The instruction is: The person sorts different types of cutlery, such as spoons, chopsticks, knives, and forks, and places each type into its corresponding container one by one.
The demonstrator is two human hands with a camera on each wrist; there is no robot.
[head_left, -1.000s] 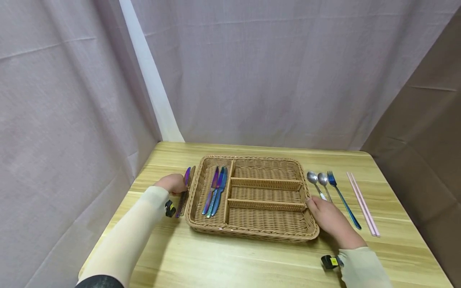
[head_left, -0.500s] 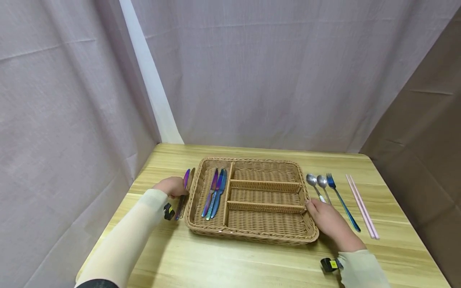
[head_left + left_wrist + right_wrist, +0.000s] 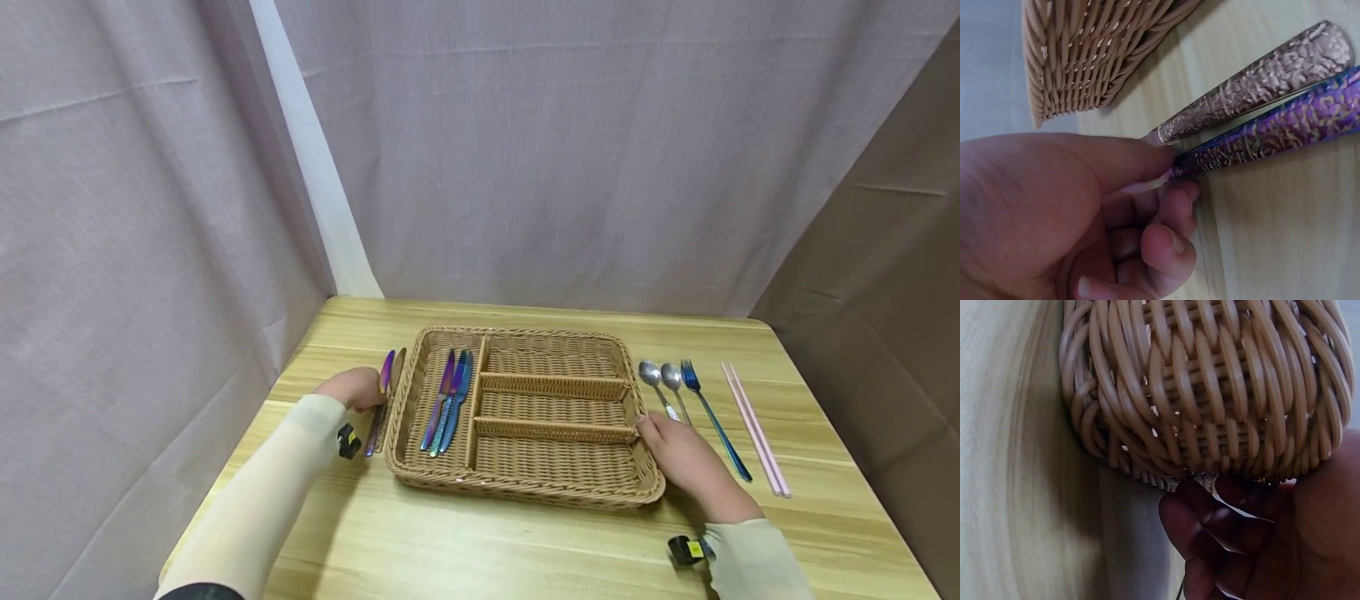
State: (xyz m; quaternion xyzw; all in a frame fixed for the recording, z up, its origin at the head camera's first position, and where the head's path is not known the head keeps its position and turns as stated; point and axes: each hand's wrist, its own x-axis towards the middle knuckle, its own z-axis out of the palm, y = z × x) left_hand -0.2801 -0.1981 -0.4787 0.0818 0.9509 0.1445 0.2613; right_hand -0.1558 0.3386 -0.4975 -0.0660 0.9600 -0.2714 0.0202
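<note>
My left hand (image 3: 351,387) is left of the wicker cutlery basket (image 3: 525,489). Its thumb and finger pinch a purple table knife (image 3: 387,368) at the neck, the patterned handle (image 3: 1272,134) pointing away in the left wrist view. Right beside it lies a bronze-coloured knife (image 3: 398,371), close to the thumb. My right hand (image 3: 686,457) grips the basket's right end, thumb on the rim and fingers curled against the woven side (image 3: 1204,381). Several iridescent knives (image 3: 455,404) lie in the basket's long left compartment.
Right of the basket lie two spoons (image 3: 651,375), partly hidden by the right hand, a blue fork (image 3: 716,421) and pink chopsticks (image 3: 757,433). Three compartments on the basket's right hold nothing. Curtains (image 3: 525,167) hang behind the wooden table (image 3: 450,550).
My left hand has shifted slightly left, and the purple knife's blade has tilted a little with it. My right hand keeps its grip on the basket.
</note>
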